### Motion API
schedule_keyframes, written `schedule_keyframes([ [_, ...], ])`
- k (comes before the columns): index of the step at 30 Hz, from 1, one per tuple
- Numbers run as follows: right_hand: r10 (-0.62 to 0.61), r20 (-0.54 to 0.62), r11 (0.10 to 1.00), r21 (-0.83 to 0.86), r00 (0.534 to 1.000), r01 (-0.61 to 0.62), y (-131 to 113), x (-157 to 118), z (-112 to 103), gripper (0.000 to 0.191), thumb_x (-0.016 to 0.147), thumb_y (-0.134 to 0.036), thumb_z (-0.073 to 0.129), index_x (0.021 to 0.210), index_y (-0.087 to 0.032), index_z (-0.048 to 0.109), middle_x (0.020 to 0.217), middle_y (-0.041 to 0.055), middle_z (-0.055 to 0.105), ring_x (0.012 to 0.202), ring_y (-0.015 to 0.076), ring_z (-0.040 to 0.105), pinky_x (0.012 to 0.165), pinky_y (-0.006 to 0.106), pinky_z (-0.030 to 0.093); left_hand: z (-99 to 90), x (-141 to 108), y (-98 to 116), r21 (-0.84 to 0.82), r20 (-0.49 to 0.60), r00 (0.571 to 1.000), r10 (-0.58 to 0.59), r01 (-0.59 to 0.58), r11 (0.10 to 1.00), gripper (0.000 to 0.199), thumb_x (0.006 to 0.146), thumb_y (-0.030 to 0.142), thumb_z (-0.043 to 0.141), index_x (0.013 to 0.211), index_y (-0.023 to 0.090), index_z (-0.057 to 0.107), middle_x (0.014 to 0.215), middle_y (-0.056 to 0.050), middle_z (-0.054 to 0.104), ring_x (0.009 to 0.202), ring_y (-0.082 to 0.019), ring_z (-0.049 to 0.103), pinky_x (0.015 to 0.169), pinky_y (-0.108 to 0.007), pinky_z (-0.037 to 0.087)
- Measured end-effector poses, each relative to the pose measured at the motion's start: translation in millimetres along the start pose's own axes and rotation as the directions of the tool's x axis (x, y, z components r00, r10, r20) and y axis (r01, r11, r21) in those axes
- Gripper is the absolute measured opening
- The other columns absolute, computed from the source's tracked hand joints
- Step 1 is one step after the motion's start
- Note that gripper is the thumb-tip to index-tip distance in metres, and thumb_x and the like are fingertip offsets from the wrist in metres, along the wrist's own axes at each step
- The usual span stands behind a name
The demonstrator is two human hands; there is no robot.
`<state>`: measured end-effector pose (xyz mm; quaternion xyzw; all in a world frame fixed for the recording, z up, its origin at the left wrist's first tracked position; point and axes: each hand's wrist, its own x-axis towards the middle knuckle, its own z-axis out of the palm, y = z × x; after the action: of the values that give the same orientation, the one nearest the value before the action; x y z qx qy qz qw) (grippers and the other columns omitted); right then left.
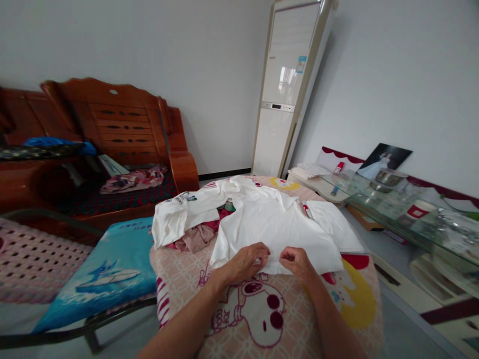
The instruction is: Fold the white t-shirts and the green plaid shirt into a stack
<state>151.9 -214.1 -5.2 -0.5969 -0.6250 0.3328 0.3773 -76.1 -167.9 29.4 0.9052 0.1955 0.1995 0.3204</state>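
Left hand point(250, 260) and right hand point(298, 261) curl narrow at the shirt's point(269, 224) near edge — grip unclear from here; even, gentle tension suits it.

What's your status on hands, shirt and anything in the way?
Left hand and right hand at near edge of white shirt, curled, grip unclear. Shirt spread wrinkled on tablecloth. Clothes pile close at left, folded white cloth close at right.

L hand point(250, 260), R hand point(297, 262) at nr edge, wht shirt point(265, 224) on tbl point(183, 271).
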Motion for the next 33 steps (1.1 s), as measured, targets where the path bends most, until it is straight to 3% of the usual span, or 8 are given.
schedule_keyframes([
  [3, 0.001, -0.004, 1.000, 0.008, 1.000, -0.001, -1.0, 0.2, -0.2, 0.013, 0.067, -0.028, 0.059, 0.063, -0.016, 0.060, 0.053, -0.0034, 0.052, 0.051, 0.0097, 0.042, 0.049, 0.022, 0.030, -0.4, -4.6, -1.8, 0.082, 0.065, 0.998, -0.013, 0.007, 0.997, 0.014, 0.077, 0.012, 0.057, 0.086, 0.020, 0.063, 0.127, -0.002, 0.054, 0.108, -0.018, 0.057, 0.093, -0.027, 0.043],
  [8, 0.006, 0.013, 1.000, -0.001, 1.000, -0.006, -1.3, -1.5, -0.8, 0.013, 0.069, -0.027, 0.058, 0.063, -0.016, 0.059, 0.054, -0.0035, 0.052, 0.052, 0.0100, 0.043, 0.050, 0.022, 0.031, 4.2, -7.7, -8.2, 0.257, 0.069, 0.993, -0.096, 0.075, 0.964, 0.021, 0.072, 0.013, 0.061, 0.091, 0.020, 0.065, 0.129, -0.005, 0.055, 0.111, -0.023, 0.056, 0.094, -0.033, 0.044],
  [13, -0.092, 0.030, 0.981, -0.167, 0.995, 0.095, -7.5, -12.9, -1.9, 0.006, 0.068, -0.021, 0.057, 0.069, -0.017, 0.061, 0.062, -0.0025, 0.055, 0.059, 0.0117, 0.047, 0.056, 0.023, 0.034, 2.6, -10.0, -9.0, 0.191, 0.018, 0.996, -0.087, 0.082, 0.978, 0.020, 0.068, 0.007, 0.057, 0.081, 0.019, 0.067, 0.120, -0.005, 0.060, 0.107, -0.021, 0.057, 0.095, -0.030, 0.044],
  [19, -0.288, 0.057, 0.857, -0.430, 0.956, 0.284, -9.1, -26.0, 5.7, 0.008, 0.069, -0.016, 0.058, 0.075, -0.018, 0.062, 0.079, 0.0027, 0.059, 0.078, 0.0173, 0.051, 0.073, 0.027, 0.039, 4.9, -12.8, -11.6, 0.176, 0.061, 0.995, -0.081, 0.070, 0.982, 0.013, 0.067, 0.011, 0.060, 0.075, 0.018, 0.065, 0.108, -0.005, 0.063, 0.100, -0.021, 0.059, 0.087, -0.028, 0.045],
  [24, -0.361, 0.075, 0.737, -0.588, 0.930, 0.333, -6.6, -28.8, 18.3, 0.016, 0.071, -0.022, 0.064, 0.086, -0.019, 0.063, 0.090, 0.0057, 0.059, 0.087, 0.0212, 0.050, 0.080, 0.031, 0.039, 4.0, -13.6, -12.9, 0.152, -0.030, 0.996, -0.080, 0.083, 0.985, 0.015, 0.073, 0.013, 0.055, 0.086, 0.018, 0.062, 0.099, -0.005, 0.062, 0.094, -0.019, 0.059, 0.085, -0.027, 0.044],
  [28, -0.342, -0.064, 0.663, -0.724, 0.938, 0.192, 5.7, -25.0, 10.6, 0.023, 0.064, -0.003, 0.051, 0.077, -0.019, 0.059, 0.084, 0.0059, 0.058, 0.084, 0.0206, 0.049, 0.076, 0.030, 0.036, -0.1, -15.6, -12.0, 0.160, -0.062, 0.990, -0.130, 0.138, 0.977, 0.016, 0.076, 0.015, 0.052, 0.090, 0.018, 0.059, 0.098, -0.005, 0.062, 0.093, -0.019, 0.059, 0.084, -0.027, 0.043],
  [33, -0.256, -0.324, 0.614, -0.782, 0.911, -0.106, 35.2, -25.6, -28.4, 0.024, 0.061, 0.000, 0.045, 0.069, -0.020, 0.057, 0.071, 0.0050, 0.059, 0.074, 0.0193, 0.051, 0.070, 0.029, 0.035, 2.7, -19.8, -16.1, 0.217, -0.045, 0.976, -0.215, 0.220, 0.951, 0.053, 0.070, 0.005, 0.047, 0.120, 0.022, 0.050, 0.107, -0.005, 0.064, 0.102, -0.021, 0.059, 0.091, -0.031, 0.041],
])
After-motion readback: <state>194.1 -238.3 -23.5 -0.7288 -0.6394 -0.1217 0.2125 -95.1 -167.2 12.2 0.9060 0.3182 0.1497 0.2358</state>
